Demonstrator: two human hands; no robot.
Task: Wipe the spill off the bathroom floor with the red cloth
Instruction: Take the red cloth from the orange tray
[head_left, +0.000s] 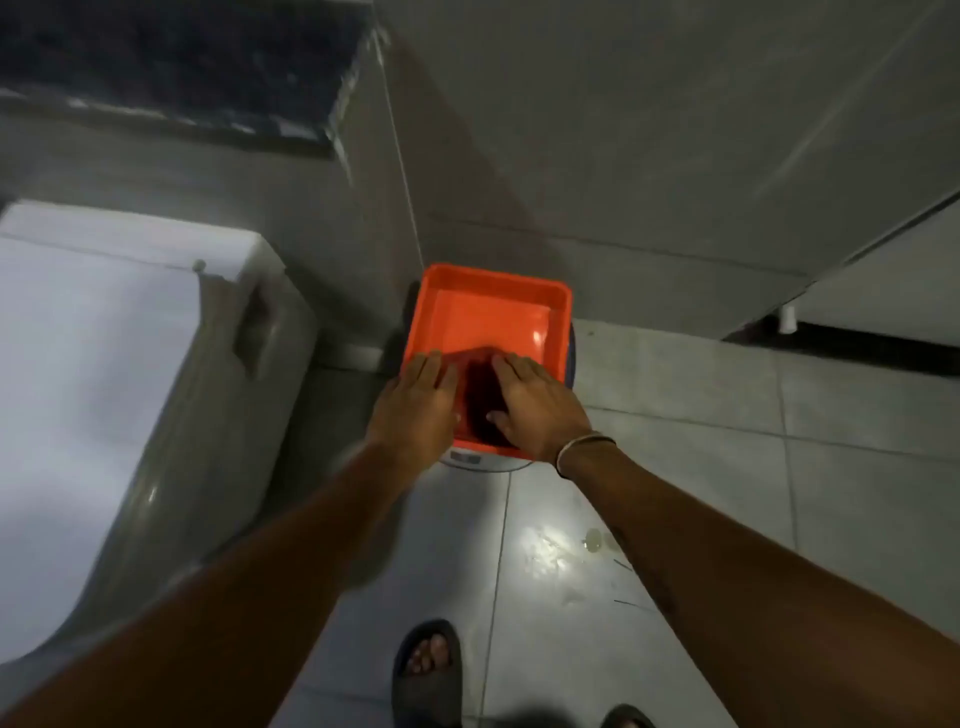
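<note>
A person stands over an orange plastic tub (488, 317) in a grey-tiled bathroom, both hands reaching into its near end, where the dark red cloth (475, 395) lies bunched between them. The left hand (415, 410) rests flat at the cloth's left edge, fingers extended; the right hand (535, 410), a thin bangle (584, 447) at its wrist, spreads over the cloth's right side with the thumb pressed onto the fabric. Neither hand has closed on the cloth. The right hand appears the nearer to a grasp. The square, glossy, smooth-walled tub sits atop a round pale container barely visible beneath it. The spill (550, 551), a shiny wet patch with small flecks, lies on the floor tile (675, 395) behind the hands, toward the person's sandalled foot (428, 660), so the cloth must likely be lifted and drawn back. A white toilet (93, 395) stands left.
</note>
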